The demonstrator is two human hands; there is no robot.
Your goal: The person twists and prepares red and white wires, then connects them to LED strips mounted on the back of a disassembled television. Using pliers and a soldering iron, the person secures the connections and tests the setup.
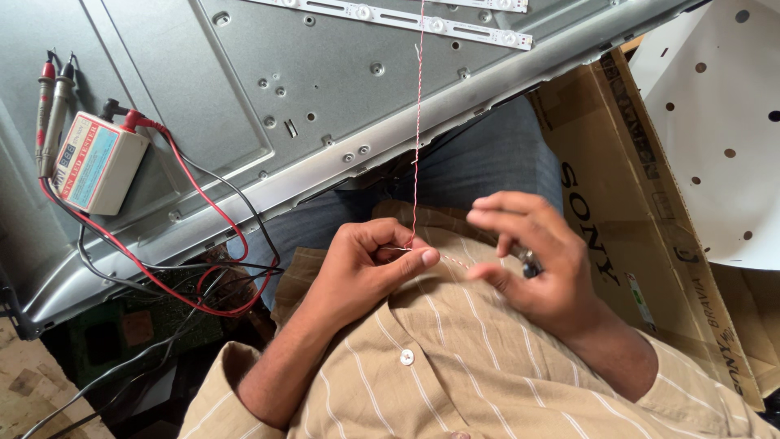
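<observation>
Thin red-and-white twisted wire runs from the metal panel down to the lap, ending at the left hand; left fingers pinched together on the wire's lower end, just below the panel's edge; wire looks very light, limp, easy to kink or snap, likely best held close to the end between thumb and fingertip; right hand just right of the pinch, fingers curled around a small dark object, too hidden to tell what; a short tail of wire lies between the two hands; white strip with round lenses at the panel's top; tester box with red and black leads on the panel's left part; cardboard box right of the panel; white perforated sheet beyond it; striped shirt below.
</observation>
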